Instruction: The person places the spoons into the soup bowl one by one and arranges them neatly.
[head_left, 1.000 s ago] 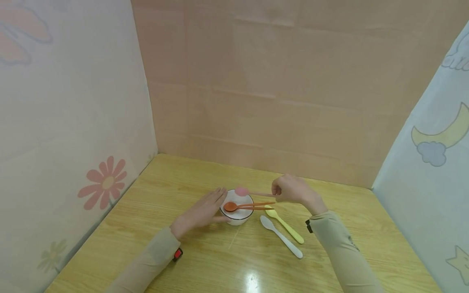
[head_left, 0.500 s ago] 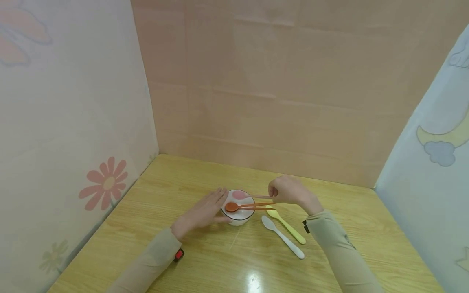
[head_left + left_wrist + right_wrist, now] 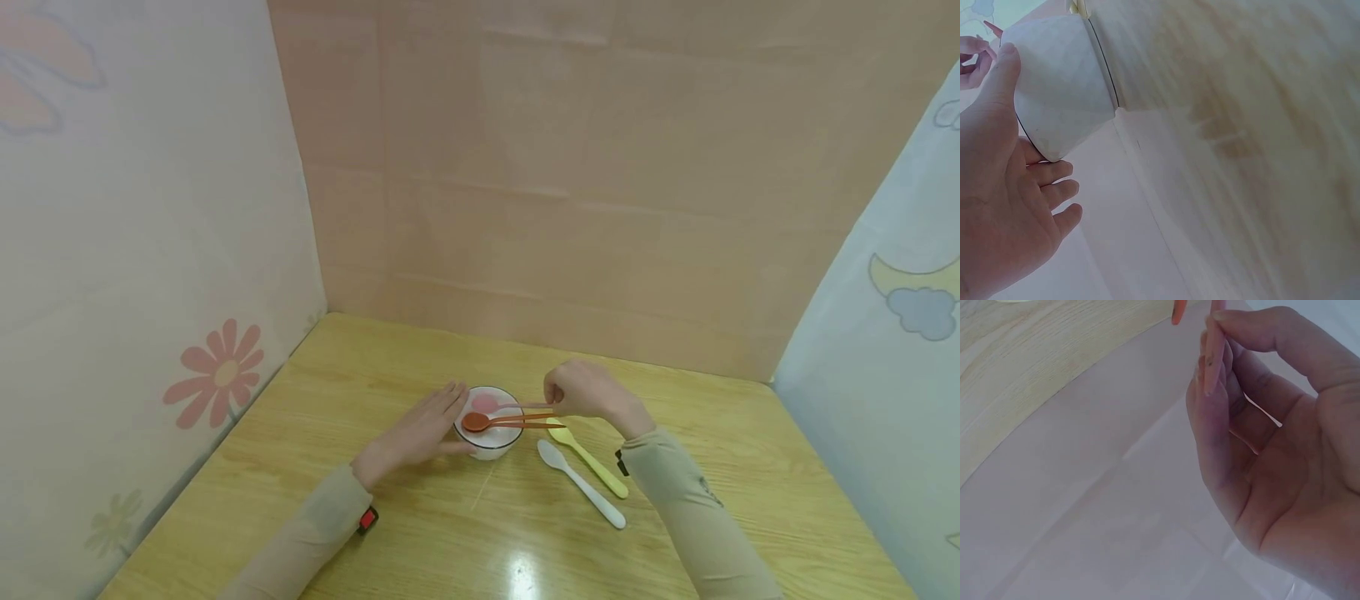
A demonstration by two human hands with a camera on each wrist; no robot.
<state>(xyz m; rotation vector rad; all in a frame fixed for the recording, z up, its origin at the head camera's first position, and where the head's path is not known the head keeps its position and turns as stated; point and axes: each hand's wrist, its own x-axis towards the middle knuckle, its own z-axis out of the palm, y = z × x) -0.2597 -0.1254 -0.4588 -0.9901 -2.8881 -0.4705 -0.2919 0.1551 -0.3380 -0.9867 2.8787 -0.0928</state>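
A plain tan backdrop stands behind the work, flanked by a pale left sheet printed with flowers and a pale right sheet with a moon and cloud. Between them spreads the wood-grain bench. Two light khaki sleeves, the left sleeve and the right sleeve, reach in from the near edge.

The left hand holds a white bowl upright on the bench, thumb on its near side and fingers around the left of its dark rim. The right hand pinches the handle end of a pink spoon between thumb and fingers, to the right of the bowl.

A white spoon and a yellow spoon lie roughly parallel on the bench, right of the bowl and apart from it, the yellow one farther from the person. An orange spoon head sits within the bowl's outline, and two orange handles run out past the rim; whether a second head lies underneath cannot be told. The pink spoon has its head over the bowl's far part; contact there is unclear.
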